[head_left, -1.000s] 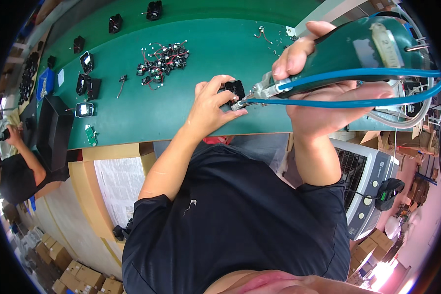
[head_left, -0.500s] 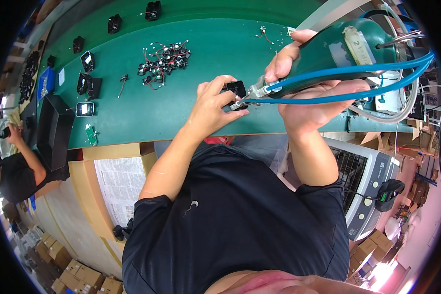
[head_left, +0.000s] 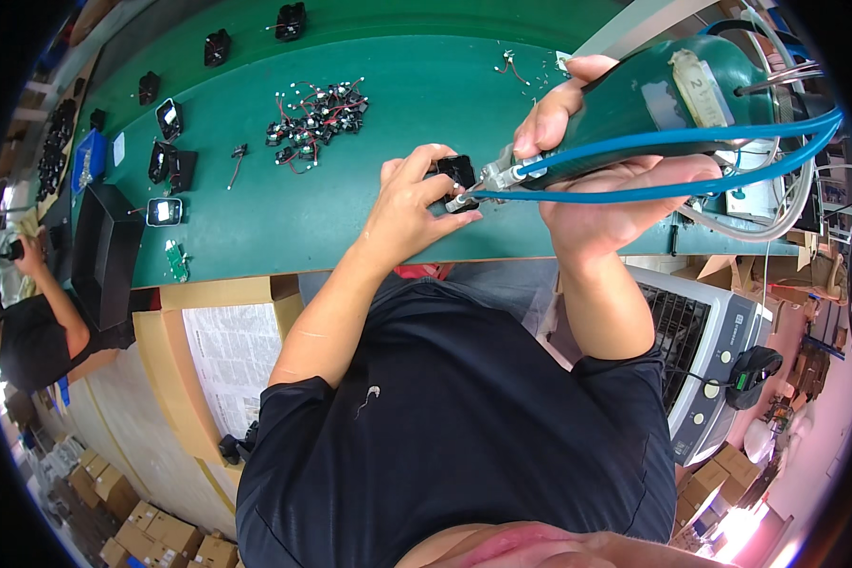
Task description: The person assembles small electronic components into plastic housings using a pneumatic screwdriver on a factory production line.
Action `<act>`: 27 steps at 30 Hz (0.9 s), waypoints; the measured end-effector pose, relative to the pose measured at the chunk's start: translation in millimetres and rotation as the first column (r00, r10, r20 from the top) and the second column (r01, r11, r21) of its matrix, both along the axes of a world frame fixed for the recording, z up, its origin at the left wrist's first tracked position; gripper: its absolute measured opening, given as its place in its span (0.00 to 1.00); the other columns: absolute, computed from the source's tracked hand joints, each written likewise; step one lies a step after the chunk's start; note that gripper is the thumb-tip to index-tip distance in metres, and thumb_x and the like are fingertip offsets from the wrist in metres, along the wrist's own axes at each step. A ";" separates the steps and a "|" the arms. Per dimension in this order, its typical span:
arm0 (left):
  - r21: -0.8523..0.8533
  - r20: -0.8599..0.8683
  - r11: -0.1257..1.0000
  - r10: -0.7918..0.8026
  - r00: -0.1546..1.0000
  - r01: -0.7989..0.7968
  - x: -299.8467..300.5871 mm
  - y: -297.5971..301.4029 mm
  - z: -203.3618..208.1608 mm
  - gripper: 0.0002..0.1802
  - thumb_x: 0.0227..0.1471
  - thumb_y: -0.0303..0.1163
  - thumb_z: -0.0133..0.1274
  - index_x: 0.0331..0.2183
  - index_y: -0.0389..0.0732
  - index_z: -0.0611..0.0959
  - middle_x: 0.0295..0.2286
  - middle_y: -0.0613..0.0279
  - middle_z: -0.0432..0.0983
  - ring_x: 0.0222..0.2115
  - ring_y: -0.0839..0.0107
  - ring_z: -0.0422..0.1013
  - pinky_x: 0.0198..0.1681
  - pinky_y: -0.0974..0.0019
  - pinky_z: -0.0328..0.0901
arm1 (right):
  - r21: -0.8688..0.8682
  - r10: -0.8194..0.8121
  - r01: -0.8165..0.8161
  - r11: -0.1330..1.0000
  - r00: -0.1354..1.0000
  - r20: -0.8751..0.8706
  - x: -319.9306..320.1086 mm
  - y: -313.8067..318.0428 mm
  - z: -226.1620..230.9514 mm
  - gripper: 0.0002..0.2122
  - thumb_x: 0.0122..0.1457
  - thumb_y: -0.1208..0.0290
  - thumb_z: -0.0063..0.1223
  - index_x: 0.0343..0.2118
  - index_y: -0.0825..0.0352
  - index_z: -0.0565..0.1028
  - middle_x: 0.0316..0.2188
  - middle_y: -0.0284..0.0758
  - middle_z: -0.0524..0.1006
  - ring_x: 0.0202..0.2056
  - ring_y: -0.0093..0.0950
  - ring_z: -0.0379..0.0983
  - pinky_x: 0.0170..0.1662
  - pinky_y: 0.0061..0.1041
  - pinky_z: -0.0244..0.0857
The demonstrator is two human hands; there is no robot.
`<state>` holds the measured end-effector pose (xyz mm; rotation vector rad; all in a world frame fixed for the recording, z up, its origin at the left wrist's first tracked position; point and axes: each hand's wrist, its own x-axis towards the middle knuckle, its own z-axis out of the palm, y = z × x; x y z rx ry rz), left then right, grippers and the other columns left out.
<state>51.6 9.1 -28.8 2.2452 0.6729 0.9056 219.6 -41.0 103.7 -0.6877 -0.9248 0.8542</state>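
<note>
Though between hands (head_left: 596,223), housing (head_left: 458,168) against left (head_left: 403,206).

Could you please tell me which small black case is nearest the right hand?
The black case in the left hand, beside the metal tip of the green tool; the other cases lie farther left.

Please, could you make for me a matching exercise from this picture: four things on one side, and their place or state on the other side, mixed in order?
Things:
1. left hand
2. right hand
3. heap of wired parts
4. circuit board

Places or states:
A. mostly black, with red wires
B. grips a dark green tool with blue hoses
C. green, lying near the near edge of the table, at the left
D. has its fingers on a small black part

Right pairs: 1-D, 2-B, 3-A, 4-C.
</note>
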 end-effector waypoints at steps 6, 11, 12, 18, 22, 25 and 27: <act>-0.005 0.007 1.000 -0.008 1.000 0.008 0.4 0.9 -1.4 0.20 0.33 0.40 0.77 0.28 0.42 0.86 0.49 0.60 0.74 0.46 0.63 0.73 0.49 0.58 0.60 | 0.029 0.045 -0.043 0.999 0.998 -0.053 -0.4 0.0 0.4 0.56 0.50 0.15 0.27 0.55 0.75 0.68 0.25 0.40 0.75 0.25 0.31 0.73 0.31 0.29 0.72; -0.009 0.002 1.000 -0.007 1.000 0.007 -0.1 0.2 -0.6 0.20 0.33 0.40 0.77 0.28 0.42 0.86 0.49 0.60 0.74 0.46 0.63 0.73 0.49 0.58 0.60 | 0.038 0.067 -0.064 0.997 0.995 -0.076 -0.1 -0.4 0.1 0.56 0.50 0.14 0.26 0.55 0.75 0.69 0.25 0.40 0.75 0.25 0.31 0.73 0.31 0.28 0.71; -0.013 -0.001 1.000 -0.007 1.000 0.007 -0.1 -0.1 -0.1 0.20 0.33 0.40 0.77 0.28 0.42 0.86 0.49 0.59 0.74 0.46 0.63 0.73 0.49 0.58 0.60 | 0.032 0.059 -0.057 0.998 0.996 -0.070 0.1 -0.4 0.3 0.56 0.50 0.15 0.26 0.55 0.75 0.69 0.25 0.40 0.75 0.25 0.31 0.73 0.31 0.28 0.71; -0.005 -0.004 1.000 -0.011 1.000 0.011 -0.8 0.8 -0.1 0.19 0.34 0.39 0.77 0.28 0.42 0.86 0.49 0.60 0.74 0.46 0.63 0.73 0.50 0.58 0.60 | 0.034 0.026 -0.025 0.999 0.999 -0.023 0.0 -0.3 2.0 0.56 0.51 0.15 0.25 0.55 0.75 0.68 0.25 0.40 0.75 0.25 0.31 0.73 0.31 0.28 0.71; -0.013 -0.006 1.000 -0.008 1.000 0.008 -0.8 0.3 0.7 0.19 0.34 0.40 0.77 0.28 0.43 0.86 0.49 0.60 0.74 0.46 0.64 0.73 0.50 0.58 0.60 | 0.022 0.013 -0.012 1.000 0.999 -0.045 -0.8 0.9 -0.7 0.55 0.53 0.16 0.24 0.55 0.75 0.68 0.25 0.39 0.74 0.25 0.30 0.73 0.31 0.28 0.71; -0.016 -0.004 1.000 -0.004 1.000 0.004 -0.6 -0.2 1.9 0.19 0.33 0.40 0.77 0.28 0.43 0.86 0.49 0.61 0.74 0.46 0.64 0.73 0.50 0.58 0.60 | 0.009 0.016 -0.016 1.000 1.000 0.002 1.7 0.3 -2.2 0.55 0.53 0.16 0.24 0.55 0.75 0.67 0.25 0.39 0.74 0.26 0.30 0.73 0.31 0.28 0.71; -0.013 0.006 1.000 -0.003 1.000 0.003 -0.4 -0.2 2.1 0.19 0.34 0.40 0.77 0.28 0.43 0.86 0.49 0.61 0.74 0.46 0.64 0.73 0.50 0.58 0.60 | -0.009 -0.009 0.009 1.000 1.000 0.003 -0.7 0.5 -0.6 0.55 0.53 0.16 0.24 0.55 0.75 0.67 0.25 0.39 0.74 0.26 0.30 0.73 0.31 0.28 0.71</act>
